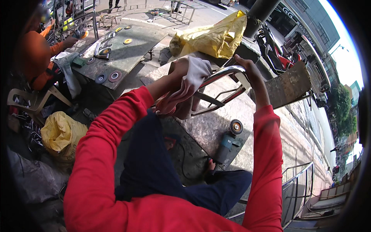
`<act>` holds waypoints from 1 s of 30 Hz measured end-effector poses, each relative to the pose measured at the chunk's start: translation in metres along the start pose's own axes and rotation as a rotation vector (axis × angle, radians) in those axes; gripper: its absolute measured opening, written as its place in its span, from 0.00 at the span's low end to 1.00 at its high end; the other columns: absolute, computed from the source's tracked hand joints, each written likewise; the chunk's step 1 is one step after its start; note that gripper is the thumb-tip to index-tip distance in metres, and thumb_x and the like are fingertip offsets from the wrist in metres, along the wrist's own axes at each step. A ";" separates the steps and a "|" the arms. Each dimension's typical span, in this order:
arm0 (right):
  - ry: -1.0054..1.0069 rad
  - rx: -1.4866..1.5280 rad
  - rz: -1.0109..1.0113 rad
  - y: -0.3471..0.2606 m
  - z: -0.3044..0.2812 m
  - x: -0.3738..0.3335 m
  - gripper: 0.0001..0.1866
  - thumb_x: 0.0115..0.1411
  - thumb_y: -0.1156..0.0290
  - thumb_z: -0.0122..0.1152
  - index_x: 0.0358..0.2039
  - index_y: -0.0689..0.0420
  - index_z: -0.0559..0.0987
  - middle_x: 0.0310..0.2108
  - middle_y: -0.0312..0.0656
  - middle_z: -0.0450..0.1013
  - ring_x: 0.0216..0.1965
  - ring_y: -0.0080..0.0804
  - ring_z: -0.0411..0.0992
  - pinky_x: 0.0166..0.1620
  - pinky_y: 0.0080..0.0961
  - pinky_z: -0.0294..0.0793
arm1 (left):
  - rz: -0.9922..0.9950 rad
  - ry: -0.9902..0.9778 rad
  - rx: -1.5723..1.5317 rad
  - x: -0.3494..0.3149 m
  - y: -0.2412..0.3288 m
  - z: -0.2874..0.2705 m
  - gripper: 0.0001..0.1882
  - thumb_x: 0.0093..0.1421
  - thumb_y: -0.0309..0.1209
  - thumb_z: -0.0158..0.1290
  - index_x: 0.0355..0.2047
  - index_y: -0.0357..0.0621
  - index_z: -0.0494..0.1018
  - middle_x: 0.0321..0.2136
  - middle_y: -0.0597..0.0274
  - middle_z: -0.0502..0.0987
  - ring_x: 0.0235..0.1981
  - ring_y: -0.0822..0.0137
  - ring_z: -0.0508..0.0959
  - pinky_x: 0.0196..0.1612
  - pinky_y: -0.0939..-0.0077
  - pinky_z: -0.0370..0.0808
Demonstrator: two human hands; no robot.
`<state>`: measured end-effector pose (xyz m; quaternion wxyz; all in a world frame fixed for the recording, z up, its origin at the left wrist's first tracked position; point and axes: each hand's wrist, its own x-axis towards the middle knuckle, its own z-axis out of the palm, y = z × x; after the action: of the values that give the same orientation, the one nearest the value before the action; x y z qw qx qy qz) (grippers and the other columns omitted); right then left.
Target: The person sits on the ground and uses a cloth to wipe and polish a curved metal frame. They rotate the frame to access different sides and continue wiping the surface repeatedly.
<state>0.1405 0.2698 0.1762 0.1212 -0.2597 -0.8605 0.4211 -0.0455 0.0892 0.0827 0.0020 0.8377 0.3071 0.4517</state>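
Observation:
A shiny metal tube frame (233,69) with a rounded end and cross bars is held up in front of me. My right hand (250,72) is closed round its bent corner, thumb along the top. At the frame's left side my left hand (179,70) is closed on a pale, pinkish rag (195,73) laid against the metal; the rag hides most of its fingers and hangs down below. An angle grinder (223,150) with a round disc (235,126) lies beneath the frame on a worn metal sheet (197,129).
Several grinding discs (114,76) lie on a board (135,46) at the far left. Beside it a person in orange (35,54) holds a tool. A yellow sack (63,133) stands at left, another (214,36) lies ahead. A red motorcycle (276,52) is parked far right.

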 end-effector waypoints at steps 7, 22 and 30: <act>0.015 0.127 -0.046 0.018 -0.006 -0.007 0.24 0.67 0.53 0.48 0.27 0.59 0.82 0.20 0.30 0.71 0.22 0.17 0.66 0.32 0.20 0.64 | -0.498 0.145 0.119 -0.041 0.000 0.009 0.11 0.63 0.35 0.50 0.28 0.41 0.74 0.21 0.52 0.74 0.23 0.57 0.76 0.26 0.69 0.71; 0.117 0.156 0.071 0.013 0.003 0.018 0.21 0.66 0.57 0.52 0.32 0.62 0.82 0.24 0.37 0.77 0.23 0.21 0.71 0.31 0.20 0.69 | -0.435 0.197 0.468 0.012 0.017 0.007 0.07 0.54 0.32 0.55 0.29 0.43 0.70 0.23 0.50 0.73 0.27 0.51 0.77 0.26 0.63 0.70; 0.180 0.026 -0.121 0.019 0.000 0.010 0.21 0.63 0.57 0.58 0.33 0.65 0.83 0.23 0.38 0.76 0.23 0.21 0.68 0.30 0.23 0.67 | -0.487 0.294 0.270 -0.055 0.020 0.011 0.10 0.57 0.36 0.51 0.28 0.43 0.67 0.18 0.52 0.65 0.21 0.51 0.68 0.25 0.61 0.67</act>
<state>0.1390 0.2851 0.1609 0.2266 -0.2423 -0.8547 0.3992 -0.0491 0.0472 0.0406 -0.0456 0.6580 0.5530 0.5091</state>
